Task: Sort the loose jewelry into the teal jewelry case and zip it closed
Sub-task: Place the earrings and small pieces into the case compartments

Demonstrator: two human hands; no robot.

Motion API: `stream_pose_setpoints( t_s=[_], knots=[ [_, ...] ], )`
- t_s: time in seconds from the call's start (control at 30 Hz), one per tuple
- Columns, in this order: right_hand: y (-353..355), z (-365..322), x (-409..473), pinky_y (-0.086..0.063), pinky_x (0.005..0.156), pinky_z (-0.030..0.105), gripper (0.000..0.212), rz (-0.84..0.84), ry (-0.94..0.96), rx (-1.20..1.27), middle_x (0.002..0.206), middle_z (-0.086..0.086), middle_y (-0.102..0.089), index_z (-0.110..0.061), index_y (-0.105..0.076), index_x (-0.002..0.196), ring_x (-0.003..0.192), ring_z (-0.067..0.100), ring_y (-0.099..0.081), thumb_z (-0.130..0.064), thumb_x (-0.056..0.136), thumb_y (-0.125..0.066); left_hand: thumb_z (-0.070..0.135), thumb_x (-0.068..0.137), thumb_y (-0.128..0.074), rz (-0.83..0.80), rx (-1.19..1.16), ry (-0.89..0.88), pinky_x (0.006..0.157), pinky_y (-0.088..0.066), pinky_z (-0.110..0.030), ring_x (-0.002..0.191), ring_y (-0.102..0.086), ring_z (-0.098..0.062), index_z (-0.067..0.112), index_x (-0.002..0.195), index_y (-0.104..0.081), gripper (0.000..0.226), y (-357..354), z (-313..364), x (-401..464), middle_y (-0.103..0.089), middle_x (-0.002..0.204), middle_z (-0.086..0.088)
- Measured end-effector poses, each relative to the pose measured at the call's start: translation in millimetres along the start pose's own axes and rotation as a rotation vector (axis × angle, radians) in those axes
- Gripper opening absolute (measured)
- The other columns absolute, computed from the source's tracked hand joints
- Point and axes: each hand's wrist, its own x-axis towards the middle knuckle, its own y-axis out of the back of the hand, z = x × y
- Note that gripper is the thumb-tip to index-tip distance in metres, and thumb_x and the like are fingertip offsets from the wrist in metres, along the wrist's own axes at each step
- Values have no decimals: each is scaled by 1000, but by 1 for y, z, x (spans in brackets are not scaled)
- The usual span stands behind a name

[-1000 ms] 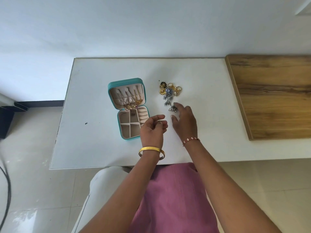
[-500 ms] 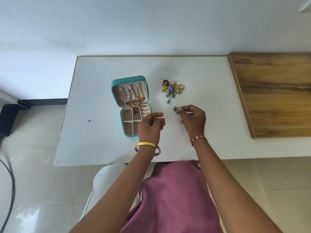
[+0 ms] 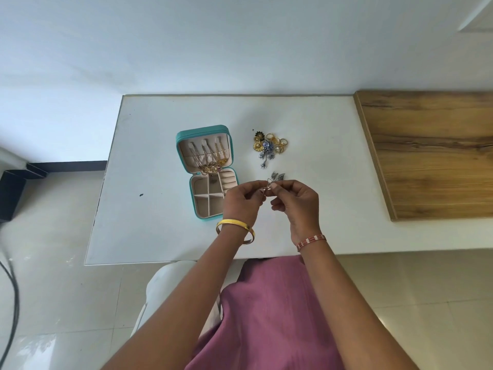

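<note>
The teal jewelry case (image 3: 197, 215) lies open on the white table (image 3: 160, 145). Chains hang in its raised lid (image 3: 205, 150), and its divided base looks bare. A pile of gold and silver jewelry (image 3: 269, 148) lies to the right of the case. A small silver piece (image 3: 277, 176) rests nearer me, just beyond my hands. My left hand (image 3: 241, 201) and my right hand (image 3: 296, 201) meet over the table and together pinch a small earring (image 3: 267, 184) between their fingertips.
A wooden board (image 3: 432, 153) covers the table's right end. A small dark speck (image 3: 141, 194) sits left of the case. A white chair (image 3: 170, 284) shows under the table's near edge, and a black cable (image 3: 13, 303) runs along the floor at left.
My right hand picked up a small piece from the table and brought it toward my left hand. Both hands now hold it together.
</note>
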Motion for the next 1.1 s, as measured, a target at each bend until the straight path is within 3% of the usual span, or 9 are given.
stream_pose_setpoints(
  t_s=[0.1, 0.23, 0.37, 0.47, 0.6, 0.7, 0.8, 0.97, 1.1],
  knots=[
    [-2, -1, 1, -43, 45, 18, 10, 20, -6, -1, 60, 3, -61, -13, -68, 74, 42, 4, -48, -5, 80, -67, 2, 87, -55, -17, -6, 14, 87, -53, -39, 75, -59, -22, 7, 99, -68, 19, 4, -1, 2, -62, 68, -1],
    [-2, 2, 1, -40, 48, 23, 13, 34, -77, 71, 58, 2, -55, -16, -68, 69, 46, 11, -42, -7, 78, -70, 6, 88, -56, -52, -61, 40, 78, -53, -32, 71, -59, -19, -3, 96, -65, 15, 7, -1, 4, -62, 69, -3],
    [-4, 6, -3, -39, 48, 24, 16, 22, -91, 55, 56, 2, -54, -15, -65, 65, 43, 11, -40, -9, 79, -69, 4, 89, -53, -45, -170, 76, 68, -54, -22, 68, -61, -15, 8, 80, -59, 11, 8, 1, 4, -63, 71, -5],
    [-5, 6, -4, -37, 46, 22, 19, -3, -87, 28, 54, 2, -53, -14, -63, 62, 41, 10, -40, -9, 80, -68, 1, 87, -55, -3, -240, 79, 68, -55, -20, 68, -61, -16, -1, 93, -63, 10, 9, 2, 5, -63, 71, -7],
    [-9, 3, -4, -39, 45, 20, 18, -91, -66, -12, 55, 3, -54, -13, -62, 63, 44, 11, -42, -11, 80, -68, -3, 87, -53, -4, -463, 130, 73, -56, -20, 72, -61, -15, 0, 104, -62, 20, 12, 6, 8, -63, 77, -7],
    [-11, 0, 0, -41, 47, 19, 20, -167, -31, -41, 56, 4, -56, -15, -63, 63, 44, 10, -44, -11, 81, -67, -4, 86, -52, 4, -722, 251, 70, -57, -22, 65, -64, -14, 0, 103, -62, 20, 13, 11, 9, -67, 66, -3],
    [-10, -1, 9, -44, 49, 19, 18, -210, -9, -58, 57, 4, -59, -13, -66, 66, 45, 9, -48, -16, 84, -65, -3, 86, -53, 14, -816, 295, 66, -57, -23, 56, -65, -10, -1, 95, -63, 13, 14, 12, 11, -68, 56, 1],
    [0, 7, 39, -41, 55, 15, 10, 122, 139, -419, 60, -3, -56, -4, -66, 80, 54, 9, -49, -13, 83, -63, -2, 87, -52, 27, -768, 274, 65, -55, -20, 55, -63, -7, -4, 100, -60, 16, 17, 8, 15, -66, 53, 5],
    [-2, 4, 62, -41, 71, 22, 14, 138, 283, -622, 88, 15, -62, -6, -65, 96, 78, 24, -57, -6, 84, -57, -4, 87, -50, 8, -749, 272, 65, -55, -19, 68, -59, -14, -4, 98, -61, 16, 19, 7, 17, -66, 53, 6]
  ],
)
